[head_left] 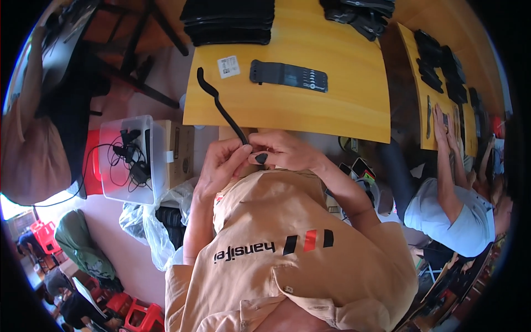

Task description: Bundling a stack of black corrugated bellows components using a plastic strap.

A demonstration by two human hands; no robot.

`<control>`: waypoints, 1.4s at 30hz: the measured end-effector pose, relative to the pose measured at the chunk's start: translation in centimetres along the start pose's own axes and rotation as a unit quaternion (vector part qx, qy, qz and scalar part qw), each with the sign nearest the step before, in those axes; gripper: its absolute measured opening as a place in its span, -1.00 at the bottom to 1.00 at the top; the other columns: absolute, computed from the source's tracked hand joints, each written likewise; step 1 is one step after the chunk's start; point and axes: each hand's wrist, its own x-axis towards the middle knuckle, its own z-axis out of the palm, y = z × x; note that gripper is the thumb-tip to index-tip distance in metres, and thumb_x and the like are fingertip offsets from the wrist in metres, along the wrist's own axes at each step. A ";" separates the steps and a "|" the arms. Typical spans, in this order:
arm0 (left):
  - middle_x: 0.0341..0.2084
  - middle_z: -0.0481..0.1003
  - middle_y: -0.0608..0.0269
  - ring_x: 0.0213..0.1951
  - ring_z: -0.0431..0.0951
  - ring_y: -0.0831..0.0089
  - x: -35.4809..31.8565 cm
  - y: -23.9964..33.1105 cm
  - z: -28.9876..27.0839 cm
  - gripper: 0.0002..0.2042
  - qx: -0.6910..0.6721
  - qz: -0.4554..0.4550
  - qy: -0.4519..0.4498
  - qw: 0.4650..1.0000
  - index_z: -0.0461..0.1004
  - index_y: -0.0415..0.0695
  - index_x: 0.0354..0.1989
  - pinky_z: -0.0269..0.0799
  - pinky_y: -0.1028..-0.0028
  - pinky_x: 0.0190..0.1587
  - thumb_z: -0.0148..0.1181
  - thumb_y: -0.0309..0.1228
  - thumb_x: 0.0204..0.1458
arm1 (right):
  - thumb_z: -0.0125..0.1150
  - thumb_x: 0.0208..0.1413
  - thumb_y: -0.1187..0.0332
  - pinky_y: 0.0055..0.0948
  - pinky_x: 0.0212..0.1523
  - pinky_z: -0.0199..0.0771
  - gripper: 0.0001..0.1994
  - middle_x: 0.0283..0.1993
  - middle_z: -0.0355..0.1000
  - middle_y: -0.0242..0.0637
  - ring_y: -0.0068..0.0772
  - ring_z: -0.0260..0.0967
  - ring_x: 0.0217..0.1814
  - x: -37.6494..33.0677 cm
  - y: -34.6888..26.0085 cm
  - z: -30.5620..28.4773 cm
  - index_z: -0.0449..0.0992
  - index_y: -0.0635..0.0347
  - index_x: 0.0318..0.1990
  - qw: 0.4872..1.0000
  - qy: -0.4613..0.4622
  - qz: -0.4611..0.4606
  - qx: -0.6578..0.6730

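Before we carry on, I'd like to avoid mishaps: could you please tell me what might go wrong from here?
The black strip is pinched in the left hand in front of the table, so if it slipped, it might drop past the edge. Its long far end is unsupported by either hand and could twist or swing; it might also brush the nearby white label.

- Centre: left hand (222,160) pinches a slim black strip (224,110) rising toward 11 o'clock; right hand (286,150) curls around a dark tip (261,159).
- 12 o'clock: yellow wooden table (343,113) with stacked black fabric (228,23).
- 9 o'clock: clear plastic bin (158,166) holding black cables (139,173).
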 end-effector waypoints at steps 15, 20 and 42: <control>-0.82 0.26 0.44 -0.83 0.11 0.76 -0.2 0.5 0.3 -0.73 -0.223 -0.038 -0.030 0.974 0.35 -0.19 -0.68 -0.06 0.68 -0.79 0.09 -0.39 0.04 | -0.02 0.12 0.36 -0.65 -0.67 0.07 -0.81 -0.69 0.19 -0.43 -0.71 0.05 -0.70 -1.4 -1.5 2.3 0.37 0.25 -0.47 0.978 0.051 -0.046 0.199; -0.84 0.23 0.43 -0.86 0.06 0.76 -0.1 1.0 1.6 -0.73 -0.338 -0.022 -0.060 0.939 0.33 -0.20 -0.66 -0.10 0.71 -0.82 0.07 -0.37 0.06 | -0.07 0.14 0.28 -0.65 -0.83 -0.01 -0.74 -0.76 0.14 -0.46 -0.69 0.00 -0.83 -1.4 -1.1 2.2 0.25 0.12 -0.59 0.830 -0.051 0.023 0.554; -0.82 0.21 0.46 -0.76 0.15 0.71 -0.7 2.5 1.2 -0.66 -0.061 -0.059 0.079 0.993 0.34 -0.18 -0.66 0.03 0.65 -0.70 -0.03 -0.30 0.14 | 0.06 0.08 0.37 -0.54 -0.65 0.05 -0.82 -0.68 0.21 -0.36 -0.59 0.13 -0.69 0.5 -0.8 3.6 0.38 0.31 -0.46 0.930 0.271 -0.210 -0.131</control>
